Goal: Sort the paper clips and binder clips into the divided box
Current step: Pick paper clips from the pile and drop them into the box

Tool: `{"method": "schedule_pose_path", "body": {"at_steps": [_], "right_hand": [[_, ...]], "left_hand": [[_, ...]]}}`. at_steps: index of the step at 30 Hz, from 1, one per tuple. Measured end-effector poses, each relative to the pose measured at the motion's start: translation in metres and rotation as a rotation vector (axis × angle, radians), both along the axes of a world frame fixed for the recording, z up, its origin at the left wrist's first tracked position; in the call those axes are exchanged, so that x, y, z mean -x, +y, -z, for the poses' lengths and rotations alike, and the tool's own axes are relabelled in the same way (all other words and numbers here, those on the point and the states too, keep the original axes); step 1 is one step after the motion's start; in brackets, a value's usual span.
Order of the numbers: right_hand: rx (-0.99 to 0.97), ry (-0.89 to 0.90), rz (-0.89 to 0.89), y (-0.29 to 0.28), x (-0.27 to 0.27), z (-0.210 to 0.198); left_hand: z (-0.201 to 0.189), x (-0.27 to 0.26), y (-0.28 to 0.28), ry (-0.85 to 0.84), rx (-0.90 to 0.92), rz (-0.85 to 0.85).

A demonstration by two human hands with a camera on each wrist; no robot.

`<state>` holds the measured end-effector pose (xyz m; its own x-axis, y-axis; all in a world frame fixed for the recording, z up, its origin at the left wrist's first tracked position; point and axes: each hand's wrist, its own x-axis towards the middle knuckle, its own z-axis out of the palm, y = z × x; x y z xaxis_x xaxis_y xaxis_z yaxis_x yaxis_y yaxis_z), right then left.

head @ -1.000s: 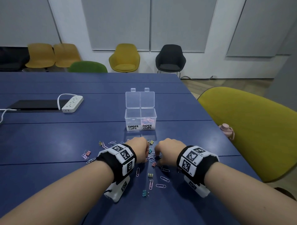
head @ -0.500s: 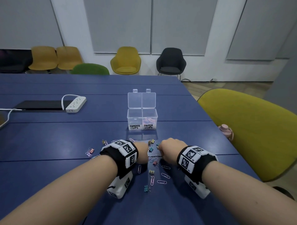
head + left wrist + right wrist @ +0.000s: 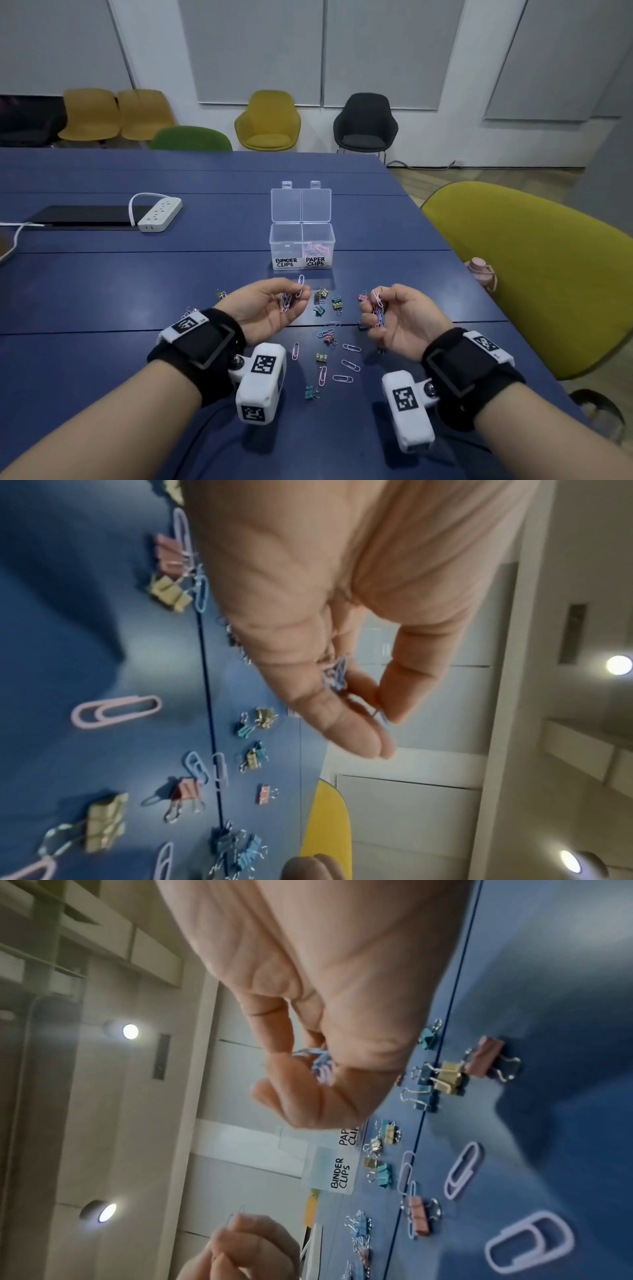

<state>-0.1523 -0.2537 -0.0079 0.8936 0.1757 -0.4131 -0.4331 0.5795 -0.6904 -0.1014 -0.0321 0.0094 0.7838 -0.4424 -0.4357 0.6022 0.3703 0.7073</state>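
Note:
The clear divided box [image 3: 302, 251] stands open on the blue table, labelled BINDER CLIPS on the left and PAPER CLIPS on the right; pink and blue paper clips lie in the right compartment. My left hand [image 3: 274, 305] is turned palm up and holds a bunch of paper clips [image 3: 289, 298], one pinched at its fingertips. My right hand [image 3: 394, 317], also palm up, grips another bunch of paper clips [image 3: 378, 310]. Both hands hover just in front of the box. Loose binder clips [image 3: 337, 303] and paper clips [image 3: 349, 365] lie scattered between and below the hands.
A white power strip [image 3: 159, 214] and a dark flat device [image 3: 85, 216] lie at the far left of the table [image 3: 102, 291]. A yellow-green chair [image 3: 534, 274] stands close at the right with a pink bottle [image 3: 479, 270] by it. More chairs line the back wall.
Both hands have lifted off the pile of clips and turned palm up, each now holding a bunch of paper clips. The view has shifted slightly.

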Motion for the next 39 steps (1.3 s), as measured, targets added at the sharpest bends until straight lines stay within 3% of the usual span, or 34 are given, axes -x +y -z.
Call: {"method": "schedule_pose_path", "body": {"at_steps": [4, 6, 8, 13, 17, 20, 24, 32, 39], "right_hand": [[-0.007, -0.011, -0.024, 0.000, -0.001, 0.003], [0.105, 0.013, -0.057, 0.003, -0.003, 0.002], [0.410, -0.006, -0.123, 0.009, -0.007, 0.000], [1.544, -0.282, -0.562, 0.026, -0.020, -0.005], [1.885, -0.353, -0.920, 0.044, -0.024, -0.012], [1.971, -0.369, -1.028, 0.045, -0.022, -0.016], [1.908, -0.391, -0.944, 0.033, -0.016, -0.011], [1.881, -0.401, -0.968, 0.019, -0.003, -0.002], [1.869, -0.386, -0.805, 0.022, 0.000, -0.011]], "left_hand": [[0.009, 0.002, 0.002, -0.036, -0.022, 0.027], [0.010, 0.000, 0.002, -0.026, -0.033, 0.030], [0.012, -0.004, 0.003, 0.005, -0.050, 0.015], [0.015, -0.008, 0.005, 0.041, -0.171, 0.098], [0.021, -0.005, 0.002, -0.166, -0.599, 0.194], [0.021, -0.001, 0.003, -0.437, -0.937, 0.369], [0.019, 0.000, 0.003, -0.678, -1.191, 0.522], [0.021, -0.002, -0.007, -0.777, -1.550, 0.665], [0.020, -0.003, -0.026, -0.891, -1.570, 0.718]]}}
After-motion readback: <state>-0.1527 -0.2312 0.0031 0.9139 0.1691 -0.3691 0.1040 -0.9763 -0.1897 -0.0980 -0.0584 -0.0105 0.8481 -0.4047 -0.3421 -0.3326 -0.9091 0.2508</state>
